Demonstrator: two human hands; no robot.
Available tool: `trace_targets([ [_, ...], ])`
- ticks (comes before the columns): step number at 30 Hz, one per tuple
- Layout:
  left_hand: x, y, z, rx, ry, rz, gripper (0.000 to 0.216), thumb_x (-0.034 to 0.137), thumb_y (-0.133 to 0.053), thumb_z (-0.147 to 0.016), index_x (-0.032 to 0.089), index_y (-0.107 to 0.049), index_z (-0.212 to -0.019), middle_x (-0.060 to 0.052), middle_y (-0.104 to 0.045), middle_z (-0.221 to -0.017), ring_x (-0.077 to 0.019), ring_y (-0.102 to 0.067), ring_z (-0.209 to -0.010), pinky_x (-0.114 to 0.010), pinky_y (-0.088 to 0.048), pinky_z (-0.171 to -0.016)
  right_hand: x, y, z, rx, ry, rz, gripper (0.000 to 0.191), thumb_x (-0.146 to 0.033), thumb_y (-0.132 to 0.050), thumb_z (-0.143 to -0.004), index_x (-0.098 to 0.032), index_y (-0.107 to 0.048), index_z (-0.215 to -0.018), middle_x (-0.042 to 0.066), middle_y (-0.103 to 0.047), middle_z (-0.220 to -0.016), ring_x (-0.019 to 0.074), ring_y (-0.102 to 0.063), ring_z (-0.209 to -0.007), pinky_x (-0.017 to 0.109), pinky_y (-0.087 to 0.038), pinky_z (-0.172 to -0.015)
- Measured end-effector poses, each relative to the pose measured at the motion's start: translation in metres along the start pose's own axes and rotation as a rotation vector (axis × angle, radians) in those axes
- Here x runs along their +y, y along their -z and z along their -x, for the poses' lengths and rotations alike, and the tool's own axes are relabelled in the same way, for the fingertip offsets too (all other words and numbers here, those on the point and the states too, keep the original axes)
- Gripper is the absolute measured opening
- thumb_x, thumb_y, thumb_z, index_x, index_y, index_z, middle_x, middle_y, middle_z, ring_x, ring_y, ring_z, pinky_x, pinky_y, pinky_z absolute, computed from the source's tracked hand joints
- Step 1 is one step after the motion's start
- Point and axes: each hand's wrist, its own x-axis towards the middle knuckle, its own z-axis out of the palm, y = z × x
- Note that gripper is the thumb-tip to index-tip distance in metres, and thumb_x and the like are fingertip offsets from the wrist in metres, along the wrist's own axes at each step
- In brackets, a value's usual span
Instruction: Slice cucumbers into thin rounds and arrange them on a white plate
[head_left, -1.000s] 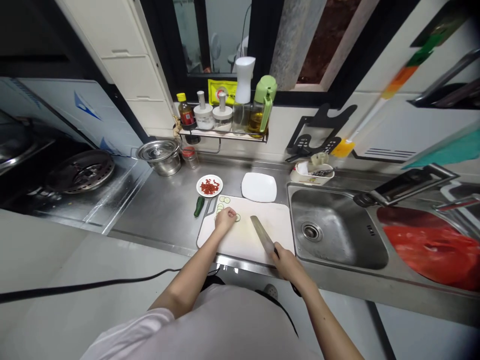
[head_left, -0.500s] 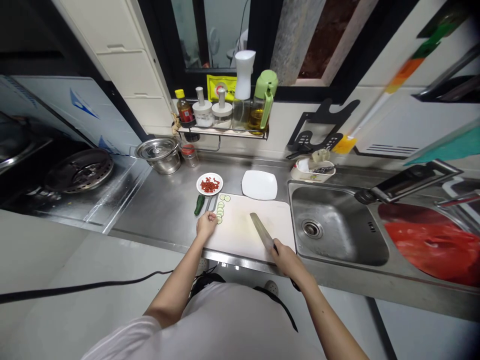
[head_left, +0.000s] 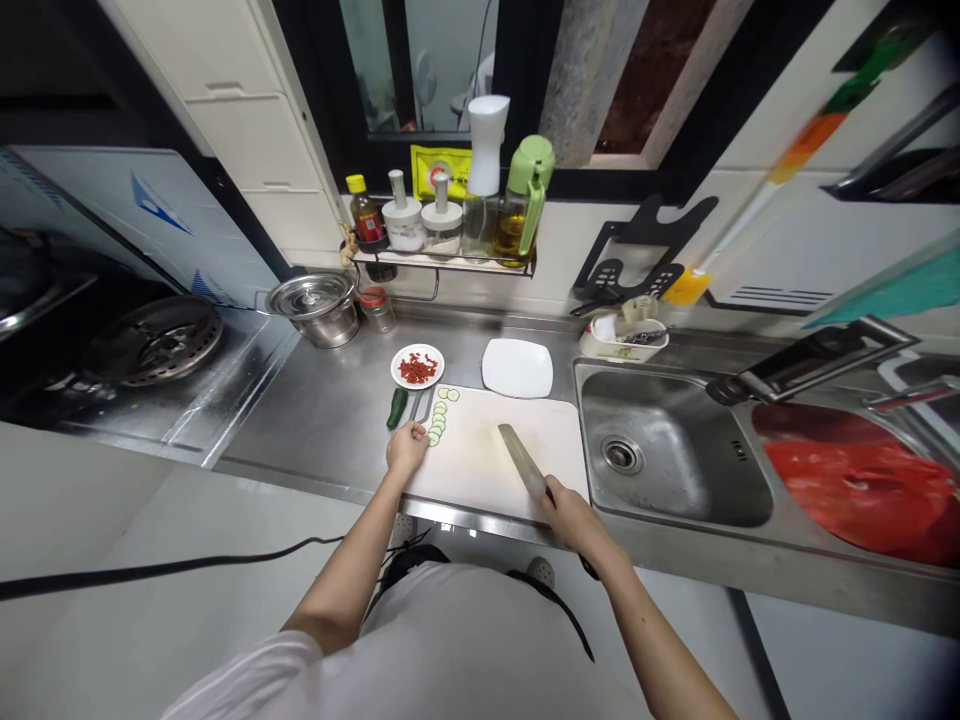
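My right hand (head_left: 571, 515) grips a kitchen knife (head_left: 521, 460) by its black handle, the blade lying low over the white cutting board (head_left: 472, 475) and pointing away to the left. At the board's left edge is my left hand (head_left: 407, 447), its fingers curled together beside the nearest of the cucumber slices (head_left: 438, 418). Whether anything is pinched between those fingertips is hidden. The slices form an overlapping row running away from me, with a couple more at the far corner. Left of the board lies a dark green piece of cucumber (head_left: 397, 408).
Behind the board stand a white plate (head_left: 517, 368) and a small plate of red pieces (head_left: 418, 368). A sink (head_left: 675, 440) adjoins on the right. Farther left are a lidded steel pot (head_left: 319, 308) and a red-lidded jar (head_left: 376, 308). Bottles fill a wall shelf (head_left: 442, 262).
My left hand has shifted slightly left at the board's edge, beside the nearest slices. The knife and my right hand stay almost where they were. The whole view has drifted a little.
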Motion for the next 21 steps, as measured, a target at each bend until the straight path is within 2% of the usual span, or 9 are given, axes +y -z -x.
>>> trace_targets([
  [9, 0.005, 0.002, -0.002, 0.013, -0.013, -0.017, 0.012, 0.025, -0.06, -0.073, 0.022, -0.064, -0.084, -0.001, -0.069, -0.08, -0.0141, -0.059, -0.071, -0.024, -0.038, -0.064, 0.0, 0.001, 0.002, -0.008, -0.011, -0.009, 0.024, -0.033, -0.031, -0.096, -0.02, -0.049, -0.108, 0.01, -0.067, -0.097, 0.0194, -0.06, -0.085, 0.025, -0.028, -0.061],
  [15, 0.033, -0.003, -0.018, 0.053, -0.081, 0.01, 0.017, 0.027, -0.059, -0.077, 0.022, -0.066, -0.091, -0.001, -0.068, -0.083, -0.0149, -0.061, -0.076, -0.025, -0.041, -0.07, 0.0, -0.002, 0.001, 0.002, -0.01, -0.023, 0.021, -0.032, -0.033, -0.096, -0.02, -0.048, -0.105, 0.01, -0.067, -0.097, 0.0197, -0.061, -0.087, 0.026, -0.028, -0.063],
  [21, 0.061, -0.011, -0.037, 0.061, -0.149, -0.059, 0.023, 0.028, -0.057, -0.08, 0.024, -0.065, -0.101, -0.004, -0.068, -0.093, -0.0186, -0.061, -0.089, -0.027, -0.042, -0.077, 0.002, -0.005, 0.001, 0.007, -0.008, -0.035, 0.02, -0.031, -0.032, -0.096, -0.02, -0.048, -0.103, 0.01, -0.067, -0.096, 0.0194, -0.061, -0.086, 0.025, -0.028, -0.062],
])
